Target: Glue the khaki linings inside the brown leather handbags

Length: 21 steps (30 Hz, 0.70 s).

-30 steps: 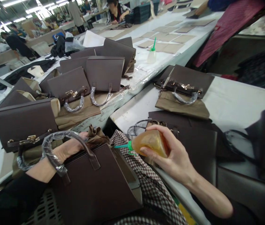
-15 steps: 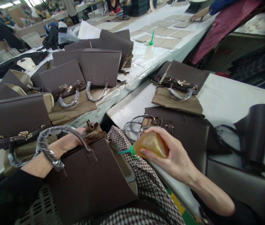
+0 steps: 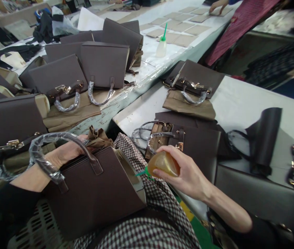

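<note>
Near left, bunched lining (image 3: 98, 138) atop the brown bag (image 3: 95, 193) hides the fingers of the left hand (image 3: 70, 149), whose grip is unclear. The right hand (image 3: 187, 171) grasps an amber bottle (image 3: 162, 163), nozzle (image 3: 141, 172) near the bag's side edge; farther right lies bare white tabletop (image 3: 242, 95).

There are two squeeze bottles (image 3: 164, 164), the person's two hands (image 3: 191, 172), one co-worker's hand (image 3: 218, 6), one crate (image 3: 43, 214) and at least ten brown bags (image 3: 92, 193), overlapping, so perhaps more.
</note>
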Available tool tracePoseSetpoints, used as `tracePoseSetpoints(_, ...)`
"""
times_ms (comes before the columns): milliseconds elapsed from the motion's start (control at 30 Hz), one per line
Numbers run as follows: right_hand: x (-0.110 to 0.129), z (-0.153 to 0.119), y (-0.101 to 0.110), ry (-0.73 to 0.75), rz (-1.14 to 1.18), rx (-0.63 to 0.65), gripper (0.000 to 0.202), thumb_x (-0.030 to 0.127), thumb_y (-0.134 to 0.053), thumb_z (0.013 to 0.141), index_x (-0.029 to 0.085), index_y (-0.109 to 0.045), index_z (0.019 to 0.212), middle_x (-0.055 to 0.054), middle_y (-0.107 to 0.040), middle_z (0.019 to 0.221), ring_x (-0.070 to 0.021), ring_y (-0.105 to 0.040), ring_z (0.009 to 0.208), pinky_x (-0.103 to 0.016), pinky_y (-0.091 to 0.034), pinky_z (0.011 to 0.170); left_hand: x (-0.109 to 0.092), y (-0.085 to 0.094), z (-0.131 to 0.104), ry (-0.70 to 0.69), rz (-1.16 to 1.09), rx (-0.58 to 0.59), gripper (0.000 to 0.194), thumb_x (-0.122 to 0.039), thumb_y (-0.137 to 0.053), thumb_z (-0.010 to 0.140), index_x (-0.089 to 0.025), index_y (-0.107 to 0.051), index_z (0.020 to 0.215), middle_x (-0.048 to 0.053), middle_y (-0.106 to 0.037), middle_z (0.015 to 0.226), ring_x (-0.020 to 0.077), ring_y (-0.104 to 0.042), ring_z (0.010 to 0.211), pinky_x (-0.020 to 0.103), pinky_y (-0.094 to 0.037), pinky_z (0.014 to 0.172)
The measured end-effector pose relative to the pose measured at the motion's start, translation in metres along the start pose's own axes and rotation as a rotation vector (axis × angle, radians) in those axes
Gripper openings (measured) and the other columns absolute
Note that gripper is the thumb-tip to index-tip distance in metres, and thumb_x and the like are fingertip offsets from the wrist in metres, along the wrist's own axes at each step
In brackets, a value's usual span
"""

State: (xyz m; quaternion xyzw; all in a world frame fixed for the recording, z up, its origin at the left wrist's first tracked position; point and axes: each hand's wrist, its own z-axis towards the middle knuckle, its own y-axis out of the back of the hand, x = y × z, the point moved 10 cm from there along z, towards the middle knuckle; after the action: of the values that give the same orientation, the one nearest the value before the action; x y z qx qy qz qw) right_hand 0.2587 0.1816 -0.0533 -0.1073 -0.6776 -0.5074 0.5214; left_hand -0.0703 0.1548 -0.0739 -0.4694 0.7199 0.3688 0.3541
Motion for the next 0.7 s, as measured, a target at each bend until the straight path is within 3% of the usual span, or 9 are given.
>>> tracePoseSetpoints(267, -0.007, -0.011, -0.008, 0.02, -0.007, 0.053, 0.042, 0.037, -0.078, 0.091, 0.025, -0.055, 0.123, -0.007, -0.069, 0.111, -0.0256, -0.07, 0.095, -0.04, -0.058, 0.084, -0.008, -0.016, 0.004, 0.03, -0.055, 0.004, 0.039, -0.035, -0.082, 0.083, -0.012, -0.078, 0.114, 0.006, -0.081, 0.122, 0.0259, -0.075, 0.105, 0.03, -0.06, 0.09)
tracePoseSetpoints(400, -0.012, -0.014, -0.008, 0.002, -0.024, 0.05, 0.041, 0.037, -0.077, 0.091, 0.025, -0.054, 0.123, -0.007, -0.07, 0.11, -0.0251, -0.07, 0.093, -0.04, -0.057, 0.083, -0.005, -0.011, 0.005, 0.023, -0.011, -0.005, 0.041, -0.034, -0.083, 0.081, -0.012, -0.078, 0.116, 0.006, -0.081, 0.121, 0.0233, -0.075, 0.097, 0.03, -0.06, 0.088)
tracePoseSetpoints(533, -0.012, -0.016, -0.001, -0.005, -0.042, 0.011, 0.041, 0.038, -0.077, 0.09, 0.025, -0.054, 0.122, -0.006, -0.069, 0.107, -0.0253, -0.069, 0.092, -0.04, -0.057, 0.083, -0.004, -0.003, 0.005, -0.001, 0.053, -0.035, 0.034, -0.028, -0.085, 0.075, -0.013, -0.081, 0.105, 0.004, -0.083, 0.109, 0.0243, -0.074, 0.096, 0.029, -0.058, 0.089)
tracePoseSetpoints(700, -0.006, -0.017, 0.004, 0.037, -0.02, -0.044, 0.042, 0.042, -0.076, 0.092, 0.025, -0.054, 0.123, -0.007, -0.069, 0.109, -0.0258, -0.069, 0.095, -0.04, -0.058, 0.085, -0.006, -0.008, 0.003, 0.011, 0.058, -0.037, 0.035, -0.032, -0.083, 0.076, -0.013, -0.079, 0.106, 0.005, -0.083, 0.108, 0.0264, -0.074, 0.093, 0.032, -0.06, 0.085)
